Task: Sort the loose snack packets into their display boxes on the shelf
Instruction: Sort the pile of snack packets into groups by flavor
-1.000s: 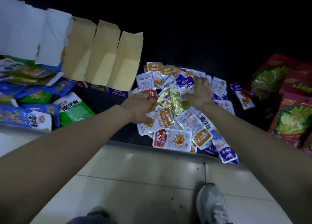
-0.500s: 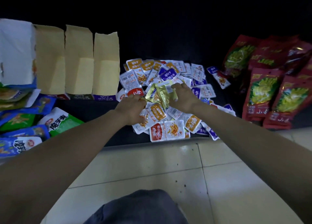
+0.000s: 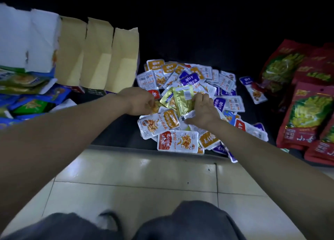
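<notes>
- The left hand [image 3: 141,102] curls its fingers on an orange packet [image 3: 155,107] at the pile's left edge. The right hand [image 3: 203,111], just beside it, grips gold packets [image 3: 183,100].
- The loose snack packets [image 3: 213,78] lie heaped on the dark shelf [image 3: 119,134], in the middle.
- Left of the heap, three display boxes [image 3: 97,58] stand with brown flaps raised; their contents cannot be told.
- Further left, white-flapped boxes [image 3: 27,40] hold green and blue packets [image 3: 32,104].
- Red bags [image 3: 307,113] lie stacked at the right.
</notes>
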The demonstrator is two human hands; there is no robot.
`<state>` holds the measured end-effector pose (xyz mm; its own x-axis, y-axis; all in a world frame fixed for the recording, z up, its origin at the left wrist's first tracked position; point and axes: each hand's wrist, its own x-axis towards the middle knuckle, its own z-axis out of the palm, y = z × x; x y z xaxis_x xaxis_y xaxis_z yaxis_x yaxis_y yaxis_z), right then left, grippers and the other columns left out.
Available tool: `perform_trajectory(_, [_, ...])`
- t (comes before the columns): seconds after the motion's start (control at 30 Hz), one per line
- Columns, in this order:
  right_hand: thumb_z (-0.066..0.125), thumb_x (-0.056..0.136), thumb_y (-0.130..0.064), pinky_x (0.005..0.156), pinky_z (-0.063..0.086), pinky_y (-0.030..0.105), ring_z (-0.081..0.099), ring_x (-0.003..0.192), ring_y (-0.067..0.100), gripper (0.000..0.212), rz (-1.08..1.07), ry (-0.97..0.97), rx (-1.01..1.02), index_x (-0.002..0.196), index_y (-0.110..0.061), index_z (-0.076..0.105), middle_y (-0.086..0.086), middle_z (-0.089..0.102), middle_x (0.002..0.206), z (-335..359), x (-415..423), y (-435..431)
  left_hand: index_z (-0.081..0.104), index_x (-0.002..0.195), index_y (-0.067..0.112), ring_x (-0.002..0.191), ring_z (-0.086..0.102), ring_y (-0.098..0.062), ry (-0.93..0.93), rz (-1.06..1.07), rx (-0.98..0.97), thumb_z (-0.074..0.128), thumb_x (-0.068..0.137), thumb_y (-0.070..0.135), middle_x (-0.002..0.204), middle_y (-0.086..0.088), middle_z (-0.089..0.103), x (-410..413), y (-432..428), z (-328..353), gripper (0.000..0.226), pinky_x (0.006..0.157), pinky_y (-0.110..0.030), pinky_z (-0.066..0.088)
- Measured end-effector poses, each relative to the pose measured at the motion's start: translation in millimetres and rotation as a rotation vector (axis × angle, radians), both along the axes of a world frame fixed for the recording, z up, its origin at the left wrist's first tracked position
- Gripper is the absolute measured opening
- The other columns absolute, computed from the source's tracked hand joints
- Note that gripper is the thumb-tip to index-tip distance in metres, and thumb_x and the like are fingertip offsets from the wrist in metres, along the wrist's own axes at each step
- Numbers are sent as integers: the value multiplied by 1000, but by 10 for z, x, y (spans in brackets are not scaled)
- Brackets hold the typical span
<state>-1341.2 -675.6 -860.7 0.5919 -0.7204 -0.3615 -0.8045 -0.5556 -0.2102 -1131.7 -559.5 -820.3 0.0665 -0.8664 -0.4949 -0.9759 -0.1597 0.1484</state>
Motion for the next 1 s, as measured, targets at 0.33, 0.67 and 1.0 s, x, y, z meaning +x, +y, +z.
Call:
perform_trajectory(0.33, [76, 75, -51, 105, 29, 38, 29, 131, 29, 83, 26, -267, -177, 140, -19, 37, 10, 30, 141, -40, 184, -23, 55, 123, 21, 114, 48, -23, -106, -214, -22, 53, 94, 44, 116, -5, 56, 107, -87, -10, 37, 95, -35, 40])
perform_trajectory(0.67, [78, 79, -35, 112, 31, 45, 18, 141, 30, 89, -65, -180, -36, 149, -17, 27, 11, 17, 152, -32, 148, 17, 29, 149, 20, 134, 33, -29, -58, -237, -64, 54, 93, 45, 149, -10, 32, 130, -329, -416, 66, 108, -38, 30])
perform_trajectory(1.0, [89, 65, -16, 87, 41, 30, 51, 119, 32, 96, -334, -161, -21, 140, -10, 30, 14, 43, 134, 13, 480, 17, 46, 137, 17, 132, 28, -30, 156, -121, -248, 54, 92, 42, 142, -11, 36, 205, -256, -637, 51, 105, -42, 33])
